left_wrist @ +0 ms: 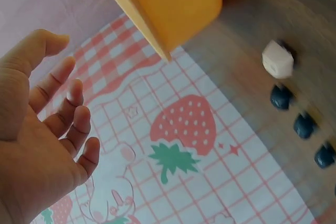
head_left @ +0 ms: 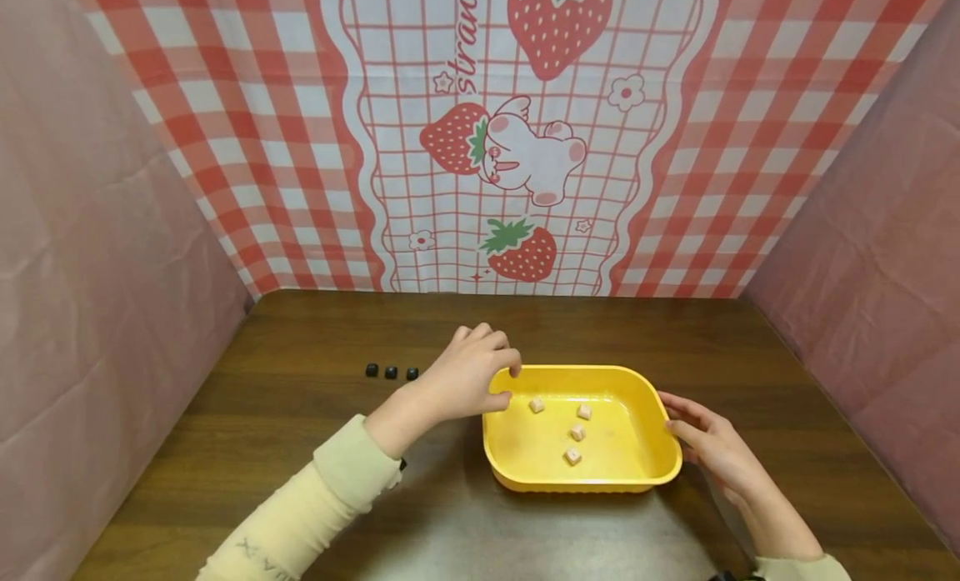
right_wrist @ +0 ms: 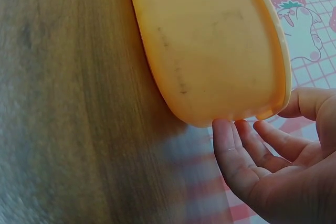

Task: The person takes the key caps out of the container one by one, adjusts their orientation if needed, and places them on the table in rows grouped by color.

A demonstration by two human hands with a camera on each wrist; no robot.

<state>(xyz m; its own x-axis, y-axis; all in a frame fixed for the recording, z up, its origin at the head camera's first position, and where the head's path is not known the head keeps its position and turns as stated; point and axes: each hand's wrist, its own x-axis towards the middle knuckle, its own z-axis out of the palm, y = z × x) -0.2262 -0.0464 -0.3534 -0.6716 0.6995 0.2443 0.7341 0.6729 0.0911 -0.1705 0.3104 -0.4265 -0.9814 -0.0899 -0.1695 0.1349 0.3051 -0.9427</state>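
A yellow plastic basin [head_left: 581, 486] stands on the table, with several small pale cubes [head_left: 573, 457] lying on its floor. My right hand [head_left: 716, 448] grips the basin's right end, thumb at the rim and fingers against the outer wall, as the right wrist view also shows. At the left end, my left hand [head_left: 468, 373] hovers by the rim with fingers loosely bent. Nothing lies in that hand [left_wrist: 47, 124] in the left wrist view, where it appears apart from the basin. A row of small black cubes [head_left: 391, 372] sits left of it, partly hidden by the arm.
In the left wrist view a pale cube [left_wrist: 277, 60] lies on the table at one end of the black row. The brown wooden table [head_left: 300, 339] meets a strawberry-patterned cloth [head_left: 525, 172] at the back. Pink cloth hangs at both sides.
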